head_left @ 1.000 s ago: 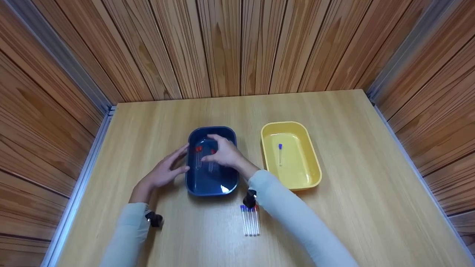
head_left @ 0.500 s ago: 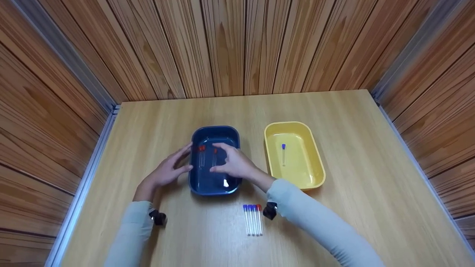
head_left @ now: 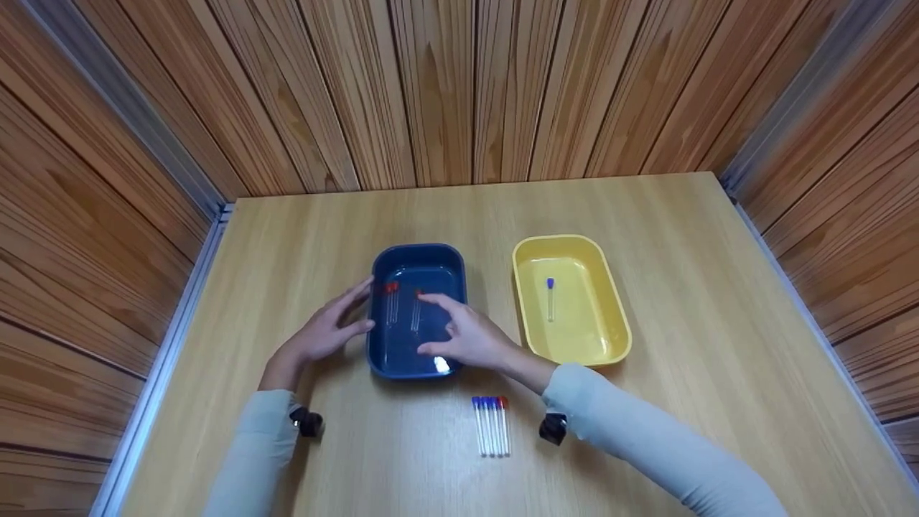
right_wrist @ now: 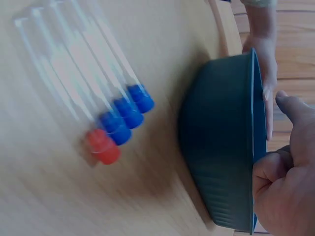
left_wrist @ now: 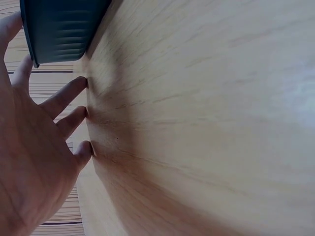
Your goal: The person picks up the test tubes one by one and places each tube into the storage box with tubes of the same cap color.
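My left hand (head_left: 327,330) touches the left side of the dark blue tray (head_left: 402,359), its thumb and forefinger at the rim. In the left wrist view its other fingers (left_wrist: 65,98) spread below the tray's edge. My right hand (head_left: 474,339) hovers over the tray's right rim, thumb and forefinger apart with nothing between them; its remaining fingers are bent. Inside the tray lie red-capped clear tubes (head_left: 392,305), a pair at the left, and another red-capped tube (head_left: 416,316) by the right forefinger, which partly hides its cap.
To the right stands a yellow tray (head_left: 623,341) holding one blue-capped tube (head_left: 551,301). In front of the trays, a row of clear tubes (head_left: 491,431) lies side by side: several have blue caps, and the rightmost has a red cap (right_wrist: 104,147). Wood-panelled walls (head_left: 445,93) border the table.
My right hand has drawn back toward the right and nearer to me, from over the tubes in the blue tray to its right rim. The left hand keeps its place at the tray.
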